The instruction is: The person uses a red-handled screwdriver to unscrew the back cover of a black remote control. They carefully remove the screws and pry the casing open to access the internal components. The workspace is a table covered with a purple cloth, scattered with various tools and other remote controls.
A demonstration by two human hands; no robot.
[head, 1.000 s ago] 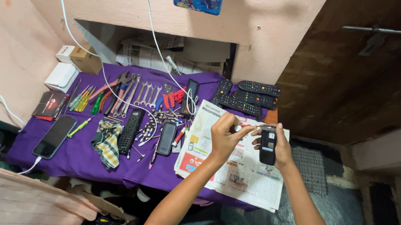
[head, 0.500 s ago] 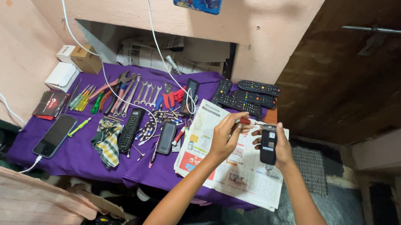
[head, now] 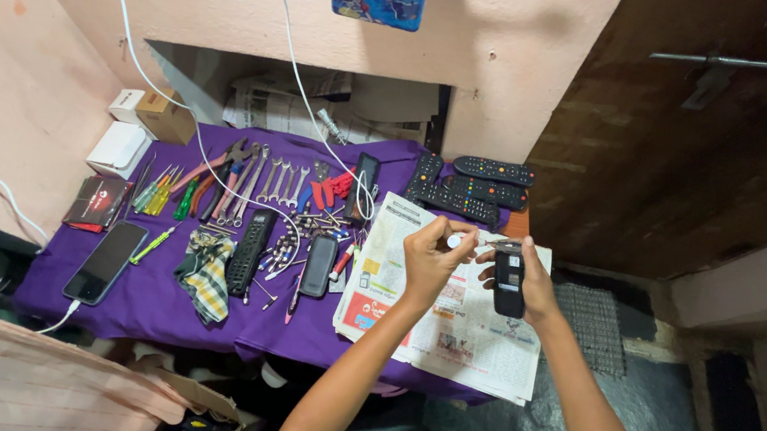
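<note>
Small black remote (head: 509, 280) gripped in the right hand (head: 530, 285), above the newspaper (head: 447, 334) at the desk's right edge.
Left hand (head: 432, 255) pinches a thin screwdriver (head: 481, 243) at its top; the remote looks light, rigid, slick, best held by its long sides.

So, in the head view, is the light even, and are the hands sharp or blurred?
Head view: light uneven, bright on the purple cloth and newspaper, dark at right and below; left hand and right hand holding the black remote slightly soft; edges bent by the wide lens.
</note>
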